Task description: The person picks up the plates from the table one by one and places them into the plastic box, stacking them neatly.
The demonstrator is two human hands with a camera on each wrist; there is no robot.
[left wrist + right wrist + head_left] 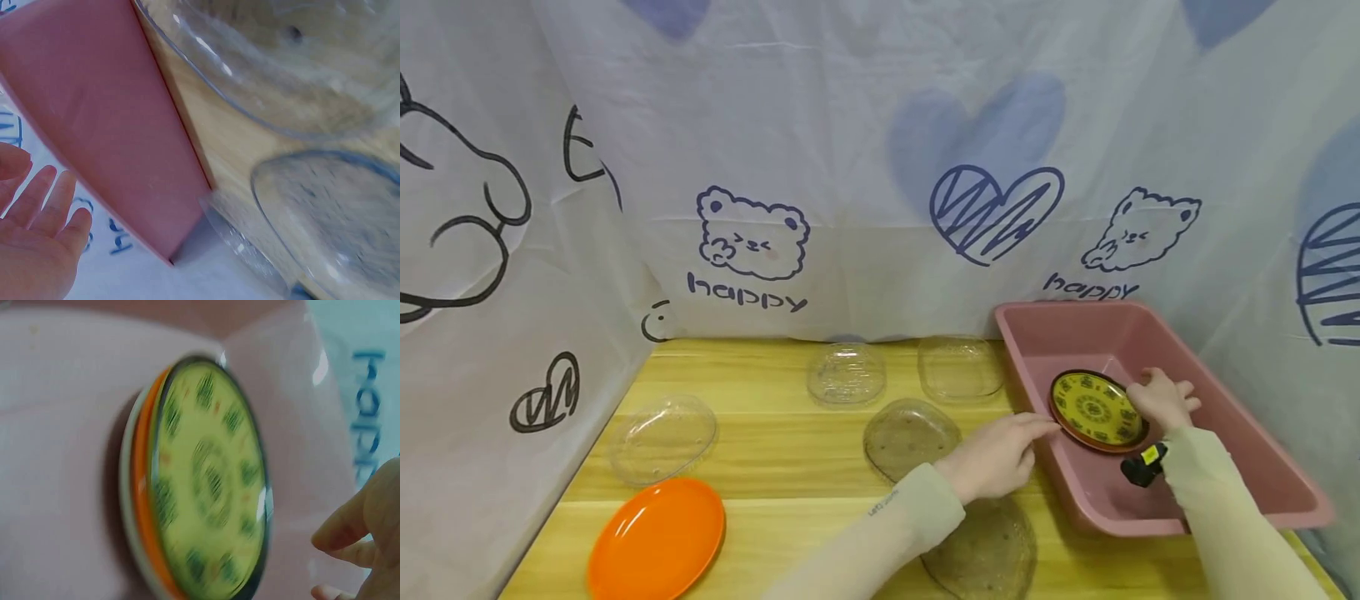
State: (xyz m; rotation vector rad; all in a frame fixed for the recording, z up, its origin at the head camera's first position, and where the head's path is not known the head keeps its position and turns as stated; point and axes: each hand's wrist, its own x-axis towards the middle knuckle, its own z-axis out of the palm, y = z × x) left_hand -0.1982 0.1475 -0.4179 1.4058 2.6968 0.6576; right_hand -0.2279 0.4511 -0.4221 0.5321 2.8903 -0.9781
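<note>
Inside the pink basin (1060, 325) lies a stack of plates, topped by a yellow patterned plate (1092, 408) with a dark rim. An orange plate (144, 500) and a pale plate (128, 512) show beneath it in the right wrist view. My right hand (1163, 400) hovers over the basin beside the stack, its fingers loosely bent and apart from the plates. Just outside the basin's left wall is my left hand (1000, 454), fingers extended toward the rim and holding nothing. Whether its fingertips touch the rim I cannot tell.
On the wooden table (760, 467), an orange plate (658, 542) lies at the front left. Several clear plastic dishes stand about, including one at the left (662, 439), one at the back (847, 373) and one near my left hand (910, 437). A printed cloth (865, 275) hangs behind.
</note>
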